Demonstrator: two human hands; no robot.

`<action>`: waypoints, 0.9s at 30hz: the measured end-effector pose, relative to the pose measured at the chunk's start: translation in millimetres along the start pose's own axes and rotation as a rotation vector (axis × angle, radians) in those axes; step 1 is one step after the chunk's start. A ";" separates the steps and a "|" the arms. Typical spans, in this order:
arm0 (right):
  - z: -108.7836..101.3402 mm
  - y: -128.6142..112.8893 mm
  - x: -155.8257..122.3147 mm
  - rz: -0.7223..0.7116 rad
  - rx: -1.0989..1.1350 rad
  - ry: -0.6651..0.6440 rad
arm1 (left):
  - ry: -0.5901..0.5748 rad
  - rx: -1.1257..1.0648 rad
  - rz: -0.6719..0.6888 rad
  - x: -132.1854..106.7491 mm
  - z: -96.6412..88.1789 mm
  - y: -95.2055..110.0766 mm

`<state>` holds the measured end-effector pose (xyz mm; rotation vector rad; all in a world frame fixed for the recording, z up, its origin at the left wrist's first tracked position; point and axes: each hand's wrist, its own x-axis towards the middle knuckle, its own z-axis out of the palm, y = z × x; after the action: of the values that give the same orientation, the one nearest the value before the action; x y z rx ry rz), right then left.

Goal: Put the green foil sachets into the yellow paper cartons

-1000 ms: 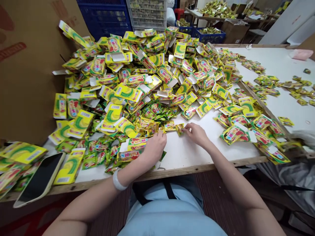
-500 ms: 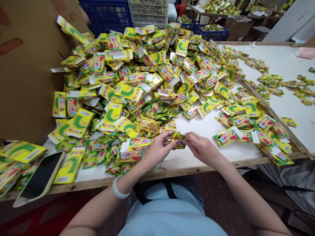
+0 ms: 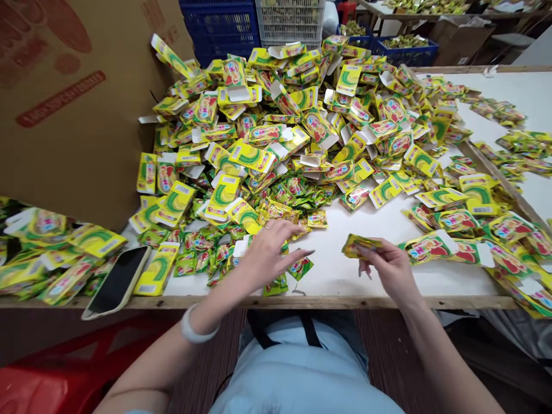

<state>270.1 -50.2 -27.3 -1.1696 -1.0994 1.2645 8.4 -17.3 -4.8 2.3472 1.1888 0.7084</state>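
Observation:
My right hand (image 3: 390, 267) pinches a small yellow-green candy sachet (image 3: 356, 244) above the white tabletop; I cannot tell whether it is one sachet or a few stacked. My left hand (image 3: 267, 253), thumb and fingers apart, hovers over the near edge of the heap. Under and beside it lie loose green sachets (image 3: 301, 268) and yellow sachets (image 3: 280, 211); a small carton beneath it is mostly hidden. Behind both hands rises a big pile of yellow-green cartons (image 3: 252, 156), many with white end flaps up.
A large cardboard box (image 3: 86, 144) stands on the left. A phone (image 3: 118, 282) lies at the table's wooden front edge (image 3: 345, 302). More cartons (image 3: 457, 219) lie on the right by a wooden divider. Blue crates (image 3: 222, 31) and a grey crate (image 3: 290, 20) stand behind; a red stool (image 3: 52, 374) is below left.
My hands have parted. The right has moved right with the sachet, while the left has let go and shifted left, fingers spread. The camera view has swung left.

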 end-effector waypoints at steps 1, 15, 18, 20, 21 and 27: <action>-9.6 1.8 0.1 -0.007 0.005 0.024 | -0.052 0.127 -0.006 -4.9 -15.2 -5.1; 18.6 35.0 -11.3 -0.668 -0.797 -0.237 | 0.104 0.255 0.245 19.9 -14.1 -2.8; 11.7 36.5 2.0 -0.842 -0.966 -0.004 | 0.301 -0.064 -0.042 37.6 1.1 -0.5; 10.9 34.7 2.7 -0.909 -1.033 0.018 | 0.252 -0.452 -0.221 45.6 9.7 9.6; 13.0 32.1 0.2 -0.941 -1.046 -0.008 | 0.174 -0.664 -0.309 48.2 13.1 16.2; 30.2 -9.3 -33.0 -0.841 -0.977 -0.292 | -0.064 -1.286 -0.588 52.4 15.6 42.2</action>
<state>240.3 -82.1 -13.8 -0.9701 -2.2530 0.1849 70.3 0.7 20.1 0.9014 0.8687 0.8011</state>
